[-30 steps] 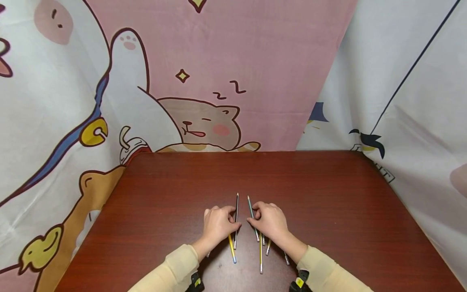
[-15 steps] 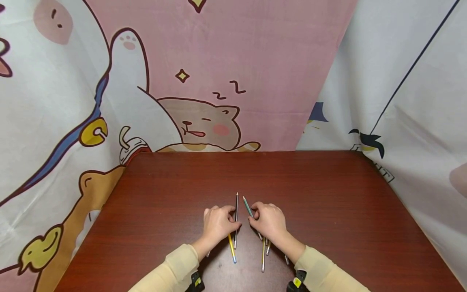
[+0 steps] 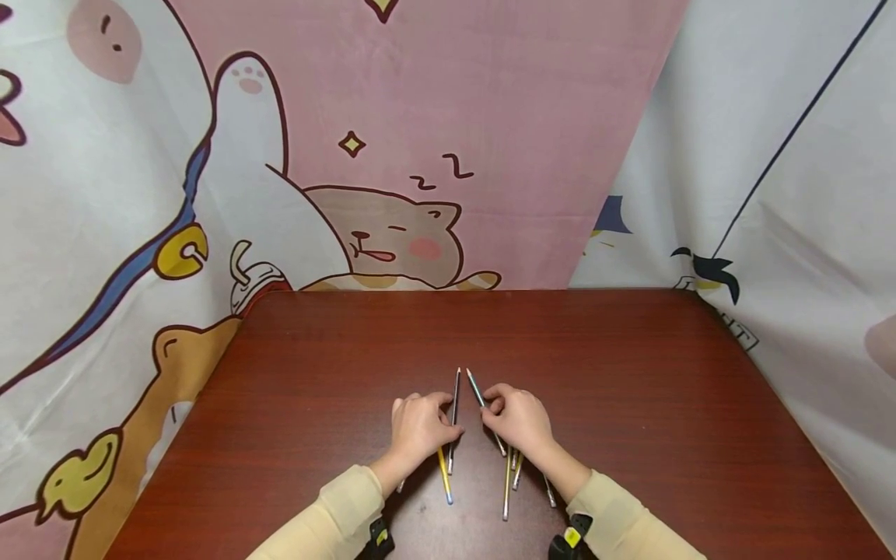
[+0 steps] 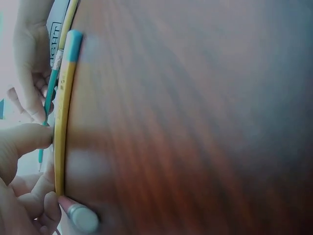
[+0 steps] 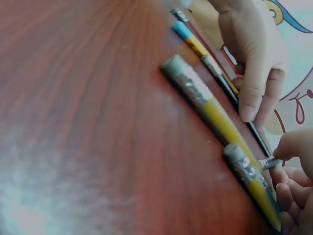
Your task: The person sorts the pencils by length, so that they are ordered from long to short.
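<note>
In the head view my left hand [image 3: 418,428] pinches a black pencil [image 3: 457,386] between thumb and fingers, its sharpened tip toward the far side. A yellow pencil with a blue end [image 3: 446,481] sticks out beneath that hand and lies along it in the left wrist view. My right hand [image 3: 521,421] holds a teal pencil [image 3: 475,389], slanted with its tip close to the black one's. Below the right palm several more pencils lie on the table, among them a yellow one [image 3: 507,490] with a silver ferrule. Their far ends are hidden by the hand.
The pencils lie on a reddish-brown wooden table [image 3: 336,342]. A printed cartoon cloth [image 3: 525,140] hangs behind it, and white cloth [image 3: 798,194] hangs at the right. Under the left wrist the end of another pencil [image 3: 400,487] shows.
The teal pencil has turned, its tip swinging left toward the black pencil. The yellow pencil under my right hand has shifted slightly right. My left hand stays nearly still.
</note>
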A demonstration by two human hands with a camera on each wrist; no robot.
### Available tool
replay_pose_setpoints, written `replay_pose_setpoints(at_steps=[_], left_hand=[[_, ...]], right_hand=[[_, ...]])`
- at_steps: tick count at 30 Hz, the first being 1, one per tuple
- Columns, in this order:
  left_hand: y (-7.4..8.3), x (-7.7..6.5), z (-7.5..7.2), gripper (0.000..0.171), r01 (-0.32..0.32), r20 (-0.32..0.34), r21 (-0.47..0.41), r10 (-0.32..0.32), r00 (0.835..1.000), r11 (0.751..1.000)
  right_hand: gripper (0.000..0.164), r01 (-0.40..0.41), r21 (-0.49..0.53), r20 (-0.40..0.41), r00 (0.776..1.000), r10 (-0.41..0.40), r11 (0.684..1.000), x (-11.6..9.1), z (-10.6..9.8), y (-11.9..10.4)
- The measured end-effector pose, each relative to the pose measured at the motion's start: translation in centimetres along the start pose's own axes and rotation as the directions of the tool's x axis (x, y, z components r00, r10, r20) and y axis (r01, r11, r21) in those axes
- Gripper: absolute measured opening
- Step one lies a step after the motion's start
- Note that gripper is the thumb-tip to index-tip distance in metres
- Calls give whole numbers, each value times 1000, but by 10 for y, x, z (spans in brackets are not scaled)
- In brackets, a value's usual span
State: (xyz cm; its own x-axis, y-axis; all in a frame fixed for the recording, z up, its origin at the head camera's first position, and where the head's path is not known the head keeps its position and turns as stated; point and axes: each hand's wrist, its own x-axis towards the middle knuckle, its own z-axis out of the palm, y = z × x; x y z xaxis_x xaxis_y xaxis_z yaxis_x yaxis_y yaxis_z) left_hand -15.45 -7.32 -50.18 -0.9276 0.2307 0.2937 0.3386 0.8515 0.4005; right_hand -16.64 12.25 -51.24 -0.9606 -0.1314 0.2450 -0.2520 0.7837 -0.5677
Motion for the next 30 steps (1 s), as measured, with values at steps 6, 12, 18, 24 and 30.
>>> replay_pose_setpoints(at_steps=[6, 12, 18, 24, 30], left_hand=[[2, 1, -2, 42, 30, 5, 1, -30, 1000, 1000], [2, 1, -1, 41, 40, -9, -6, -40, 999, 999], [1, 3, 0, 39, 64, 21, -37, -63, 998, 997], [-3, 4, 2, 32, 69, 5, -80, -69, 998, 994], [-7, 7, -1, 25, 72, -38, -158, -78, 996, 985]], right_hand=[[18, -109, 173, 30, 994, 105, 979, 2, -4, 2], [16, -142, 282, 32, 990, 139, 949, 5, -5, 6], [15, -154, 315, 23, 988, 155, 936, 7, -7, 9], [16, -169, 340, 32, 985, 168, 925, 7, -8, 9], [16, -159, 370, 22, 986, 163, 915, 7, -8, 9]])
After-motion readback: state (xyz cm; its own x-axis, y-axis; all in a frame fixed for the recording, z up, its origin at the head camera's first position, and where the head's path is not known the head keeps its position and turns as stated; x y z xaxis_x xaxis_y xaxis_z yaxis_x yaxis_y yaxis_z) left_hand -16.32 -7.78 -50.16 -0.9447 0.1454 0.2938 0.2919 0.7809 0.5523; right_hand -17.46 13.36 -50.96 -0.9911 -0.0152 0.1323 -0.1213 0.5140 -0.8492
